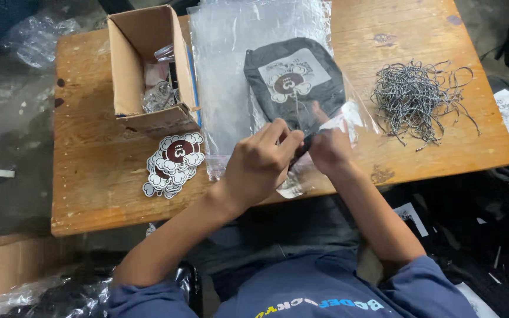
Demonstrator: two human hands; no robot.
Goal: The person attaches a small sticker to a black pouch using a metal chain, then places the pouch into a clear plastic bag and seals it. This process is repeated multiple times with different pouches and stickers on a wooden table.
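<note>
A dark folded garment (pixel 293 82) lies mid-surface inside a clear plastic bag (pixel 231 70). The left hand (pixel 260 165) and right hand (pixel 328 147) both pinch its near open end, holding the mouth steady. Stickers (pixel 175 162) and cords (pixel 416 97) sit within reach.

soft daylight, glare on plastic sheets (pixel 231 70), edges perhaps slightly blurred.

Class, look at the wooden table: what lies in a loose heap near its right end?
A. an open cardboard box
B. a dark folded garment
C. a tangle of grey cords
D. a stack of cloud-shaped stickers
C: the tangle of grey cords lies at the right end of the wooden table, apart from both hands.
</note>
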